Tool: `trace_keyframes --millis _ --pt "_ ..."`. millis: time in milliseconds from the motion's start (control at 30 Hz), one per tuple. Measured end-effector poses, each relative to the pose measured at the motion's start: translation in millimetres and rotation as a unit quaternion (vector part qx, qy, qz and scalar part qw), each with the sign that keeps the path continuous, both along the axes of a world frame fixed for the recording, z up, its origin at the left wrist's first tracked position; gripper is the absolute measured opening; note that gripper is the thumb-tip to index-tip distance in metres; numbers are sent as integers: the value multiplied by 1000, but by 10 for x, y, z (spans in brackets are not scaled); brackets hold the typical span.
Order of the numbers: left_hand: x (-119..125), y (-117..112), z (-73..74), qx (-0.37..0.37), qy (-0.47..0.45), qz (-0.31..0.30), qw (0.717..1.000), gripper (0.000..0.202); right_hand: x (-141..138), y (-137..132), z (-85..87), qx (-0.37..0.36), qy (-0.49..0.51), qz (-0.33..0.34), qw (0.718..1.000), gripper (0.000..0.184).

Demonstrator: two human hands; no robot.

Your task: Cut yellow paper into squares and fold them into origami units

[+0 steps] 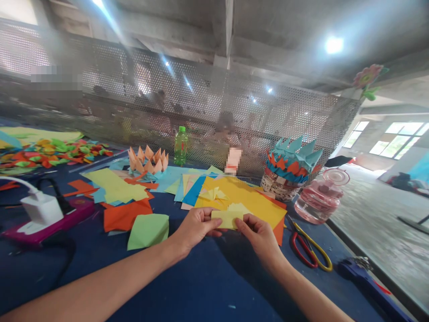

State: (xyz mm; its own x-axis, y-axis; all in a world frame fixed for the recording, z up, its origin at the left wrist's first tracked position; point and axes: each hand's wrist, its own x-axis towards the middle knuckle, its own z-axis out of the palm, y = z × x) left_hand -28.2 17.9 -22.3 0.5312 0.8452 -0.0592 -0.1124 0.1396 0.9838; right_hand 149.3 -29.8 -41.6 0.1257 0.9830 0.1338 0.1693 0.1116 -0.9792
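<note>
A small folded piece of pale yellow paper (228, 220) is stretched level between my two hands, above the blue table. My left hand (201, 225) pinches its left end, thumb in front. At its right end my right hand (254, 229) pinches it the same way. Just behind the hands lies a stack of large yellow paper sheets (254, 197), with a folded pale yellow paper piece (213, 195) resting on top. A light green paper square (149, 231) lies left of my left hand, beside orange paper (125, 214).
Scissors (311, 250) with red and yellow handles lie at right, near a pink water bottle (318, 201). Behind stand a folded-paper basket (288, 174), a green bottle (180, 147) and an orange paper ring (147, 161). A magenta power strip (73, 217) sits left, before a perforated screen (201, 103).
</note>
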Motion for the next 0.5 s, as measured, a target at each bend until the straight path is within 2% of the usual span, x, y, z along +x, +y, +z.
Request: trace_keyframes --millis 267,500 --pt "9 5 26 0 16 5 1000 21 8 -1 2 9 -12 8 1000 40" --pt "17 8 -14 29 23 -10 999 27 -33 -4 20 8 17 51 999 32"
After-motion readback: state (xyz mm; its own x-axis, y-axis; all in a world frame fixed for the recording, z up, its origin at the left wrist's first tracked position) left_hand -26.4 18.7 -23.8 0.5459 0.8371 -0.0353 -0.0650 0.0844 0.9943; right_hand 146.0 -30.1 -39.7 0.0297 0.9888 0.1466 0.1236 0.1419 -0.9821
